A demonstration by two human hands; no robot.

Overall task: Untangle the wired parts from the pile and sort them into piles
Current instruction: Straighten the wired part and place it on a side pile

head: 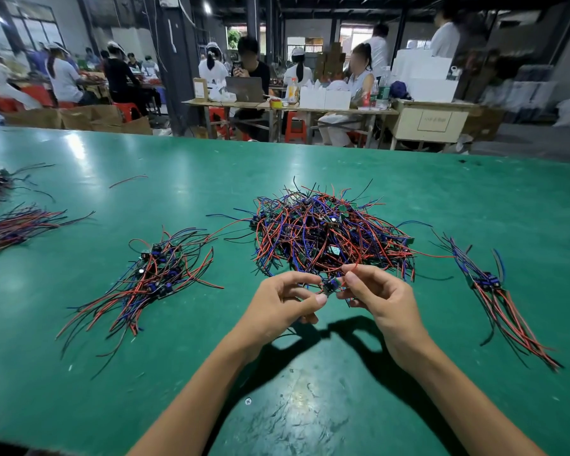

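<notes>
A tangled pile [329, 232] of small circuit boards with red, blue and black wires lies on the green table [178, 199], just beyond my hands. My left hand [283, 301] pinches one small wired part [329, 286] between thumb and fingers at the pile's near edge. My right hand [375, 294] pinches a red wire of that part, its fingers curled. The part's wires still run back into the pile. A sorted pile [152, 278] lies to the left and a smaller one [494, 291] to the right.
More wire bundles [10, 228] lie at the table's far left, with one loose red wire [129, 180] behind them. Past the table's far edge, people sit at benches with boxes, bottles and red stools.
</notes>
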